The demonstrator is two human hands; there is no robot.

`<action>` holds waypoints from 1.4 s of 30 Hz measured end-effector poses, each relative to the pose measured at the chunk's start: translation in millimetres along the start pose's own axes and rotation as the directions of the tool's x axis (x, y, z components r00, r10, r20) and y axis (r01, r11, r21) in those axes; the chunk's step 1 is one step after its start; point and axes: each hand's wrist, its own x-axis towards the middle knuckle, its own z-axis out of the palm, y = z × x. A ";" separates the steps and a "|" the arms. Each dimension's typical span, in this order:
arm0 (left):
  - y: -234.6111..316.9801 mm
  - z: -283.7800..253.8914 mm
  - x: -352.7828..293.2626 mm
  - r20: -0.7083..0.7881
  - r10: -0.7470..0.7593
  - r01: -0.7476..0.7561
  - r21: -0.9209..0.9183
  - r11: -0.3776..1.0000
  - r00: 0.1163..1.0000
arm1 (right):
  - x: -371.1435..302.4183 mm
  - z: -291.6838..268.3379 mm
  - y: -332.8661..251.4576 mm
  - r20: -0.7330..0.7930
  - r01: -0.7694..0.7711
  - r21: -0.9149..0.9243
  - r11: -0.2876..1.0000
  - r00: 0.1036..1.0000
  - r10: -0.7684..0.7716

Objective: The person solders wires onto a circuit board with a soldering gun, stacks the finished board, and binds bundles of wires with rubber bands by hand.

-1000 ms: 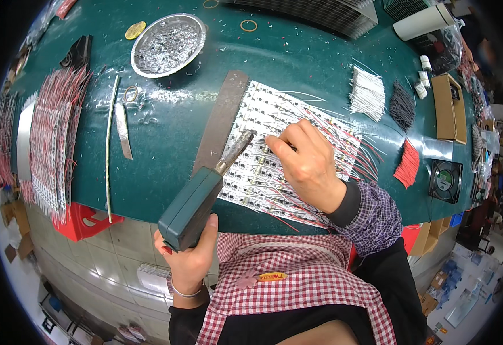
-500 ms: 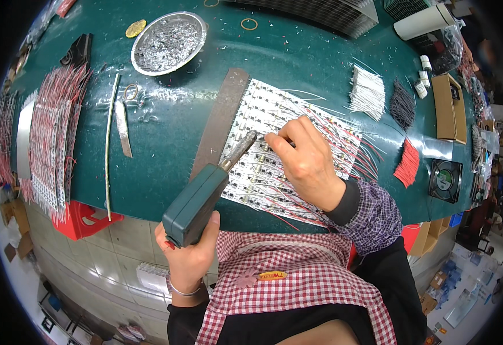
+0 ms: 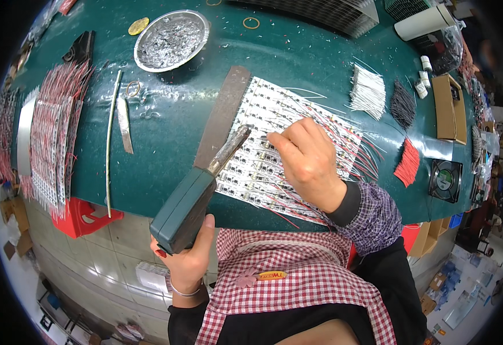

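Head view: left hand [image 3: 187,259] is gripping green soldering gun [image 3: 183,210], long axis slanting up-right, tip [image 3: 245,130] lying over white board panel [image 3: 258,163]. Right hand [image 3: 310,164] is sitting nearer, above the panel, fingers [image 3: 274,140] pinching right of tip; cannot tell on what.

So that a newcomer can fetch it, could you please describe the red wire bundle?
On the green table, look right of the white circuit-board panel beneath the person's right hand. There, the red wire bundle lies just left of the black fan; its colour distinguishes it from the white wire bundle and black wire bundle.
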 end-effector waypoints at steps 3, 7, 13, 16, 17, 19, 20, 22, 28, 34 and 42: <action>-2.3 -1.7 -1.7 0.000 0.012 -0.012 0.028 1.000 1.000 | -2.4 -1.8 -4.1 0.028 0.004 0.000 1.000 1.000 -0.004; -0.3 -2.0 -2.0 0.013 0.020 -0.020 0.005 1.000 1.000 | -4.4 -2.3 -6.6 0.043 -0.006 0.032 0.999 0.999 0.005; -2.9 -2.5 -2.5 0.025 0.103 -0.104 0.074 0.992 0.994 | -4.8 -1.4 -6.8 0.059 -0.017 0.039 0.999 0.998 0.014; 0.5 -2.1 -2.3 0.033 0.056 -0.057 0.024 0.998 0.998 | -6.5 -1.0 -6.9 0.088 -0.014 0.027 1.000 0.996 0.012; 1.4 -2.1 -2.3 0.035 0.039 -0.040 0.004 0.999 0.999 | -6.7 -0.9 -7.2 0.109 -0.010 0.017 1.000 0.994 0.008; -0.9 -1.3 -1.5 0.043 0.060 -0.060 0.010 0.998 0.997 | -5.9 0.3 -6.8 0.081 -0.015 0.026 1.000 0.997 0.013; -2.0 -1.0 -1.1 0.049 0.081 -0.082 0.018 0.997 0.996 | -5.6 0.7 -6.5 0.052 -0.020 0.038 0.999 0.998 0.018; -3.1 -0.8 -0.4 0.059 0.112 -0.113 0.021 0.993 0.992 | -6.1 0.9 -5.9 0.057 -0.018 0.038 0.999 0.998 0.016; -7.0 -0.3 0.2 0.064 0.200 -0.203 0.052 0.978 0.978 | -6.7 2.9 -6.2 0.068 -0.012 0.038 0.999 0.998 0.009; -7.8 -5.5 -6.6 0.045 0.187 -0.191 0.134 0.972 0.981 | -5.3 1.4 -6.8 0.062 -0.017 0.025 1.000 0.998 0.016; -3.5 -6.2 -10.8 0.003 0.046 -0.047 0.051 0.998 0.999 | -4.8 1.0 -8.1 0.050 -0.026 0.024 0.999 0.998 0.025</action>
